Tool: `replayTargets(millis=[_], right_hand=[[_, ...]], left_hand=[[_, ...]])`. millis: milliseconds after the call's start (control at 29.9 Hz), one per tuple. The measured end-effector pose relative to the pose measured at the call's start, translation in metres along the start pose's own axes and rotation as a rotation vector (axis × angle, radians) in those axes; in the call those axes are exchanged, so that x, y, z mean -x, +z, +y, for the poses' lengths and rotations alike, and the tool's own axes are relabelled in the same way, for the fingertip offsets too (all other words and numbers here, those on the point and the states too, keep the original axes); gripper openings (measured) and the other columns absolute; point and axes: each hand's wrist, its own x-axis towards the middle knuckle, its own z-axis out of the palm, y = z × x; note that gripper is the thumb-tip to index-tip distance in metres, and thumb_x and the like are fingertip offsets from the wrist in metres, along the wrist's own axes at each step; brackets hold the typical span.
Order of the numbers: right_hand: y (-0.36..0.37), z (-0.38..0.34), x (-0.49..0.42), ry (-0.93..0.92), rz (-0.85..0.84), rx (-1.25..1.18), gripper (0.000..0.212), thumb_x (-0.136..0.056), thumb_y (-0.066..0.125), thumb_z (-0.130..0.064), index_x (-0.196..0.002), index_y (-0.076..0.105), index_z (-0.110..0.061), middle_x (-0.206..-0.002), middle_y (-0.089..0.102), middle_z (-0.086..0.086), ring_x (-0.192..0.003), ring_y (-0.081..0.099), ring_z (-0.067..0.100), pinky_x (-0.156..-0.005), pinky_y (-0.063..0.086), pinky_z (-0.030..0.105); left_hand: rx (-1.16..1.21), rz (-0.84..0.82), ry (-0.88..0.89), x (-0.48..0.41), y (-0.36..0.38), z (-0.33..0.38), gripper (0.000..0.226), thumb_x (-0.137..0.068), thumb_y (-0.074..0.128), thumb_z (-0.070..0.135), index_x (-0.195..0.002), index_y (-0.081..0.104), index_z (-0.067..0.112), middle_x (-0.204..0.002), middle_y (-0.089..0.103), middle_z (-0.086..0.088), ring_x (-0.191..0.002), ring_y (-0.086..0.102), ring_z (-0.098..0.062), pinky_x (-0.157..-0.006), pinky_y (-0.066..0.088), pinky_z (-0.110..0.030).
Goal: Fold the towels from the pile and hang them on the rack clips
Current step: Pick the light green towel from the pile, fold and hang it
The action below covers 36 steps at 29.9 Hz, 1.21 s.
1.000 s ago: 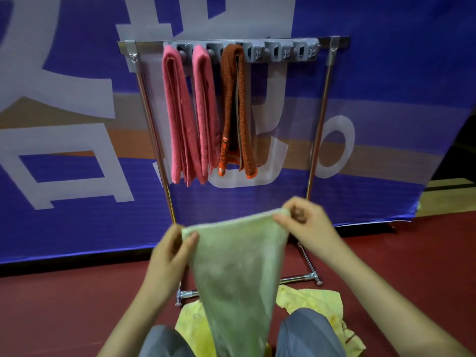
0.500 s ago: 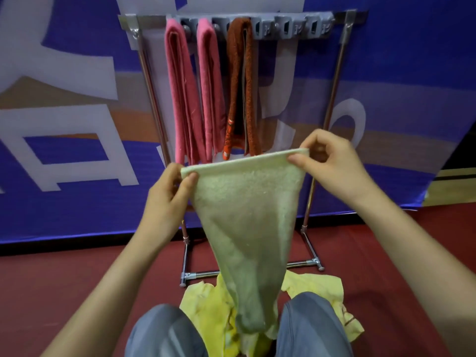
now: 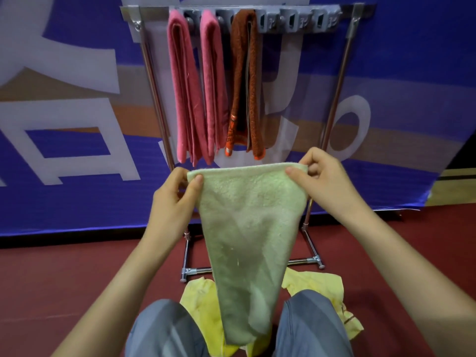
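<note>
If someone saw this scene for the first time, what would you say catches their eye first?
Most striking is the pale green terry towel, stretched in the centre foreground between the left hand and right hand, each with a pinching grip on a top corner. Behind it, two folded pink towels and a rust-brown towel hang from the metal rack's grey clips.

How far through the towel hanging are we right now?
Done: two pink towels and a brown towel hang from the rack clips. In hand: the left hand and right hand pinch the green towel by its top corners. Left: yellow towels on the floor; three clips look free.
</note>
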Motion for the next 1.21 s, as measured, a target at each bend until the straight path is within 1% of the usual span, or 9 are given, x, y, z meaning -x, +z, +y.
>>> replayTargets(millis=[134, 234, 402, 502, 603, 737, 904, 1038, 1206], right_hand=[[0.012, 0.002, 0.009, 0.102, -0.046, -0.074, 0.029, -0.079, 0.062, -0.01, -0.06, 0.041, -0.016, -0.049, 0.041, 0.005, -0.049, 0.038, 0.016, -0.053, 0.032, 0.032], [0.021, 0.003, 0.021, 0.174, -0.116, -0.128, 0.027, -0.08, 0.061, -0.01, -0.062, 0.042, -0.014, -0.056, 0.046, 0.015, -0.055, 0.043, 0.023, -0.056, 0.035, 0.035], [0.039, 0.0, 0.041, 0.287, -0.255, -0.312, 0.027, -0.085, 0.056, -0.001, -0.064, 0.04, -0.008, -0.035, 0.05, -0.003, -0.03, 0.047, 0.004, -0.035, 0.038, 0.014], [0.047, -0.003, 0.048, 0.338, -0.321, -0.46, 0.023, -0.088, 0.052, -0.002, -0.067, 0.043, -0.006, -0.043, 0.055, -0.004, -0.037, 0.053, 0.002, -0.039, 0.045, 0.013], [0.052, -0.003, 0.051, 0.398, -0.357, -0.584, 0.019, -0.09, 0.049, -0.004, -0.07, 0.049, -0.005, -0.065, 0.057, 0.01, -0.049, 0.062, 0.009, -0.051, 0.056, 0.021], [0.054, 0.001, 0.057, 0.454, -0.386, -0.653, 0.028, -0.096, 0.037, -0.016, -0.075, 0.053, -0.006, -0.071, 0.058, 0.013, -0.057, 0.063, 0.014, -0.06, 0.056, 0.023], [0.055, 0.007, 0.063, 0.441, -0.412, -0.704, 0.036, -0.098, 0.031, -0.021, -0.081, 0.058, -0.004, -0.072, 0.063, 0.012, -0.061, 0.066, 0.014, -0.064, 0.056, 0.022], [0.055, 0.016, 0.067, 0.31, -0.376, -0.657, 0.008, -0.092, 0.047, -0.01, -0.092, 0.054, -0.013, -0.067, 0.062, 0.002, -0.059, 0.062, 0.01, -0.06, 0.053, 0.019], [0.049, 0.034, 0.065, 0.255, -0.273, -0.403, 0.035, -0.082, 0.061, -0.005, -0.102, 0.052, -0.032, -0.105, 0.055, -0.002, -0.087, 0.055, 0.001, -0.072, 0.046, 0.008]], left_hand=[[0.045, 0.034, -0.03, 0.014, 0.012, 0.005, 0.026, -0.09, 0.05, 0.02, -0.078, 0.05, -0.004, -0.069, 0.057, -0.017, -0.056, 0.05, -0.007, -0.045, 0.043, -0.016], [0.094, -0.001, -0.076, 0.026, 0.02, 0.003, 0.025, -0.089, 0.052, 0.02, -0.074, 0.05, 0.0, -0.066, 0.055, -0.02, -0.053, 0.048, -0.012, -0.047, 0.044, -0.025], [0.155, -0.125, -0.105, 0.044, 0.037, 0.0, 0.025, -0.082, 0.057, 0.034, -0.071, 0.051, 0.013, -0.068, 0.056, -0.029, -0.056, 0.051, -0.031, -0.059, 0.052, -0.055], [0.212, -0.215, -0.129, 0.051, 0.044, 0.0, 0.03, -0.072, 0.056, 0.045, -0.074, 0.055, 0.016, -0.069, 0.056, -0.03, -0.061, 0.052, -0.029, -0.062, 0.051, -0.06], [0.281, -0.242, -0.18, 0.054, 0.046, -0.004, 0.014, -0.082, 0.059, 0.025, -0.071, 0.058, 0.016, -0.058, 0.061, -0.001, -0.061, 0.057, -0.016, -0.064, 0.054, -0.048], [0.323, -0.281, -0.191, 0.06, 0.045, -0.007, 0.015, -0.088, 0.049, 0.01, -0.078, 0.059, 0.013, -0.063, 0.066, 0.008, -0.064, 0.062, -0.002, -0.063, 0.054, -0.022], [0.244, -0.296, -0.135, 0.062, 0.043, -0.012, 0.004, -0.081, 0.058, 0.023, -0.08, 0.058, 0.019, -0.067, 0.065, 0.012, -0.061, 0.057, -0.002, -0.066, 0.05, -0.03], [0.221, -0.289, -0.121, 0.06, 0.036, -0.013, 0.022, -0.078, 0.055, 0.043, -0.079, 0.061, 0.022, -0.072, 0.058, -0.02, -0.067, 0.052, -0.018, -0.064, 0.048, -0.044], [0.256, -0.365, -0.052, 0.055, 0.024, -0.005, 0.021, -0.083, 0.045, 0.032, -0.082, 0.06, 0.017, -0.069, 0.06, 0.009, -0.066, 0.053, -0.002, -0.063, 0.045, -0.015]])
